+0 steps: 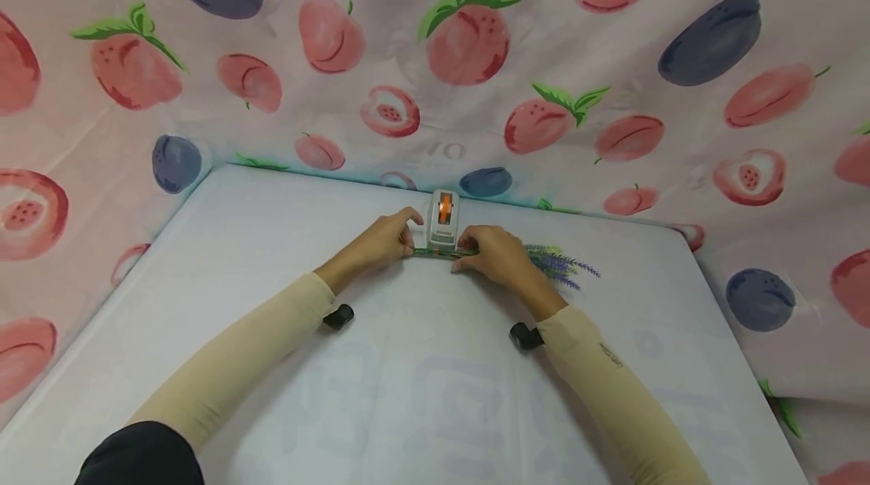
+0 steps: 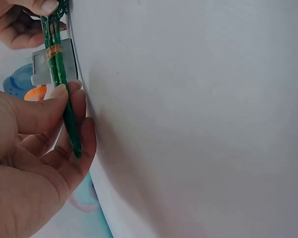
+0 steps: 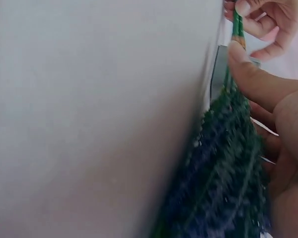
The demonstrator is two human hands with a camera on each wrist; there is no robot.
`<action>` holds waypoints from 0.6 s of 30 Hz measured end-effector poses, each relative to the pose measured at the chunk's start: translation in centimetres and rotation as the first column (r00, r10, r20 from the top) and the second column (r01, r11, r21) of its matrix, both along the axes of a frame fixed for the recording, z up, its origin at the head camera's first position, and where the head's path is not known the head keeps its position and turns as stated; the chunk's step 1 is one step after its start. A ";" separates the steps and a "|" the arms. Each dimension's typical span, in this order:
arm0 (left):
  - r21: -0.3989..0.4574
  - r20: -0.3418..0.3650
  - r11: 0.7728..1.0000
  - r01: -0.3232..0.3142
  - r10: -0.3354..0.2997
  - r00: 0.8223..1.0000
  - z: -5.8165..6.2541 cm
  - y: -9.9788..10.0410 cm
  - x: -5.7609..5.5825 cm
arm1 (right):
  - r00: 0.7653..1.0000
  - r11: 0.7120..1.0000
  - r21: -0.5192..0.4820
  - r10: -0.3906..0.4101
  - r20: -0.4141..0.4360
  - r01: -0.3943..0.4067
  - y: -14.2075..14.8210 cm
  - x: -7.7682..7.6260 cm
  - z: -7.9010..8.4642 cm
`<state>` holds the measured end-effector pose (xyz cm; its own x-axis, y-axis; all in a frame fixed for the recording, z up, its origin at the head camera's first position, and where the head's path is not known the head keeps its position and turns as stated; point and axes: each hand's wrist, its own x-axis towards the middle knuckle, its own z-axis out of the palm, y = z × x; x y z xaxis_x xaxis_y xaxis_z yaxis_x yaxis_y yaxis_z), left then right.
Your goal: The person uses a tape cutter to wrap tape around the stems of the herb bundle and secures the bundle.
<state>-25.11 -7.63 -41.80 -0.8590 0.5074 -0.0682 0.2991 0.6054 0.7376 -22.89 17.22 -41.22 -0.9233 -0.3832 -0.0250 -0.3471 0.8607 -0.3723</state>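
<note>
A bunch of artificial lavender (image 1: pixel 563 267) with purple heads and green stems lies sideways between the two hands, its flowers to the right. My left hand (image 1: pixel 389 239) pinches the stem ends between thumb and fingers. Closer to the flowers, my right hand (image 1: pixel 498 252) grips the stems with its thumb across them. Between the hands, an orange-brown band of tape (image 2: pixel 53 51) wraps the green stems (image 2: pixel 60 74). Just behind the stems stands a pale grey tape dispenser (image 1: pixel 443 228) with an orange roll core; the left wrist view shows only part of it.
The white table (image 1: pixel 435 394) runs up to a fruit-printed cloth (image 1: pixel 401 32) right behind the dispenser. Similar cloth hangs at the left and right sides. A small black wrist camera sits at each forearm, above the table.
</note>
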 end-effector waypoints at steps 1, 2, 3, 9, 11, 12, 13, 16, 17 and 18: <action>0.004 0.004 1.000 -0.001 0.001 1.000 0.0 -0.1 0.1 | 1.000 1.000 0.011 0.005 0.004 -0.005 0.1 0.1 0.1; 0.007 0.008 1.000 -0.002 0.002 1.000 -0.1 -0.3 0.1 | 1.000 1.000 0.022 0.012 0.005 -0.012 0.3 0.1 0.2; 0.008 0.010 1.000 -0.003 0.003 1.000 -0.1 -0.5 0.2 | 1.000 0.999 0.027 0.019 0.009 -0.019 0.4 0.1 0.3; 0.006 0.015 1.000 -0.007 0.007 1.000 -0.1 -1.6 0.7 | 0.997 0.997 0.019 0.071 0.030 -0.072 0.8 0.3 0.9; 0.003 0.007 1.000 0.000 0.000 1.000 0.0 -2.1 0.9 | 0.996 0.997 0.000 0.080 0.037 -0.080 0.9 0.4 1.1; 0.002 0.003 1.000 0.003 -0.003 1.000 0.0 -2.3 1.0 | 0.996 0.997 -0.011 0.082 0.042 -0.082 1.0 0.4 1.1; 0.000 -0.002 1.000 0.008 -0.008 1.000 0.1 -2.5 1.0 | 0.995 0.996 -0.020 0.083 0.045 -0.082 1.1 0.5 1.2; -0.006 -0.004 1.000 0.018 -0.018 1.000 0.1 -3.1 1.1 | 0.994 0.996 -0.046 0.084 0.066 -0.081 1.2 0.5 1.5; -0.009 -0.007 1.000 0.023 -0.023 1.000 0.1 -3.2 1.2 | 0.994 0.995 -0.050 0.086 0.072 -0.083 1.3 0.6 1.5; -0.009 -0.005 1.000 0.027 -0.027 1.000 0.1 -3.4 1.2 | 0.993 0.995 -0.055 0.090 0.079 -0.086 1.3 0.5 1.5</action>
<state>-23.94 -11.05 -41.74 -0.8452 0.5301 -0.0685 0.3191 0.6033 0.7309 -22.34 18.51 -39.69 -0.8815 -0.4659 -0.0767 -0.3877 0.8069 -0.4458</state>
